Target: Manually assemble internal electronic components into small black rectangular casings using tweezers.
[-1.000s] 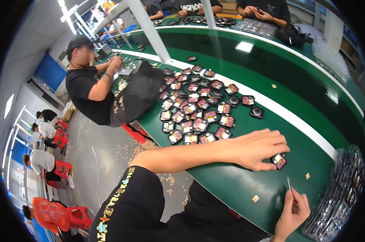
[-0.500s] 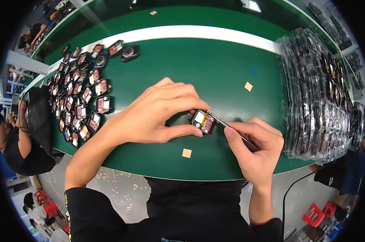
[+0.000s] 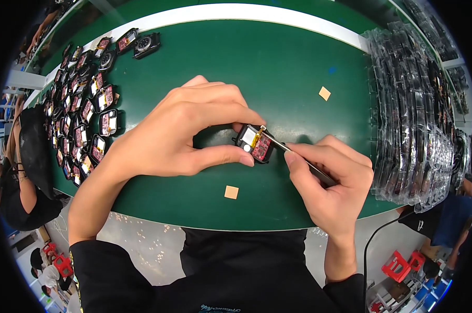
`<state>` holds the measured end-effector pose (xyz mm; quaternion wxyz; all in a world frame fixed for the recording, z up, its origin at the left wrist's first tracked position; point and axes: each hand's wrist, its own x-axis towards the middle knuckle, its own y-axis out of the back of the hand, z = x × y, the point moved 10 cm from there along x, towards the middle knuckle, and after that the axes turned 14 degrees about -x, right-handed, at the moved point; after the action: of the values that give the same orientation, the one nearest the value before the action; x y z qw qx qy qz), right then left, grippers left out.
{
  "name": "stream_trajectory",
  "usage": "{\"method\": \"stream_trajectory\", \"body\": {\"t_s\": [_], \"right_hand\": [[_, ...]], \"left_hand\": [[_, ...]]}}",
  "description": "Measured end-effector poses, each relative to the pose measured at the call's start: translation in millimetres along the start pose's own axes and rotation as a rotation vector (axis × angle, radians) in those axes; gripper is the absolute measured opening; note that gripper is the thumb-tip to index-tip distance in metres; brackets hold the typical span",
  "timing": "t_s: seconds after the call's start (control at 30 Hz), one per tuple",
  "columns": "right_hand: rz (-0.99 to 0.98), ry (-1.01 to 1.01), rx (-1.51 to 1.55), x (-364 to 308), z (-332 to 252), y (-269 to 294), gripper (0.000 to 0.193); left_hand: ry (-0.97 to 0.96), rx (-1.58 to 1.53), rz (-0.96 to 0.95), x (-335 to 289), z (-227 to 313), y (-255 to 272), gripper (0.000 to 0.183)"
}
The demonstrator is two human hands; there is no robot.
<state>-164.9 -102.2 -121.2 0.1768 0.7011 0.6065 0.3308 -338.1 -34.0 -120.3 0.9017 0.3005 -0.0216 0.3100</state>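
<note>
Table edge (image 3: 257, 228), square device (image 3: 260, 147) well inside

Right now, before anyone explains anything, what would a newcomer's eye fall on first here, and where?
Probably the centre: the left hand grips an opened smartwatch casing, red circuit board showing, while the right hand brings a slim metal tool to its upper edge. Next, a crowd of similar casings at left and stacked clear plastic trays at right.
</note>
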Motion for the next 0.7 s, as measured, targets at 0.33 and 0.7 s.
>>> {"method": "stream_trajectory", "body": {"t_s": [0.33, 0.7], "right_hand": [[0.093, 0.049, -0.055, -5.5, -1.8, 9.2, 0.019], [0.12, 0.172, -0.11, -7.0, -11.4, 2.9, 0.024]], "left_hand": [[0.021, 0.021, 0.026, 0.8, 1.9, 1.6, 0.053], [0.016, 0.033, -0.005, 3.3, -4.1, 3.0, 0.053]]}}
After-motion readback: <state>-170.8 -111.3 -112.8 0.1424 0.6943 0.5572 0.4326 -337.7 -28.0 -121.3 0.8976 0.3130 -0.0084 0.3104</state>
